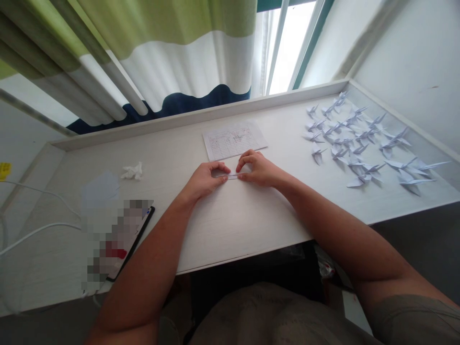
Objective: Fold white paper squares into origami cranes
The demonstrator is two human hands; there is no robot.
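Observation:
Between my two hands, low over the white desk, is a small folded piece of white paper (233, 176), seen as a narrow strip. My left hand (209, 179) pinches its left end between thumb and fingers. At the right end, my right hand (258, 168) holds it in the same kind of pinch. The fingers cover both ends, so the paper's full shape is hidden. Just beyond my hands lies a printed sheet with a table on it (233, 140).
Many folded white paper cranes (354, 139) stand on the desk's right side. To the left are a crumpled tissue (132, 171), a stack of white paper (100, 187), a blurred tablet or phone (125, 239) and white cables (43, 227). A raised rim (201, 113) borders the desk's back.

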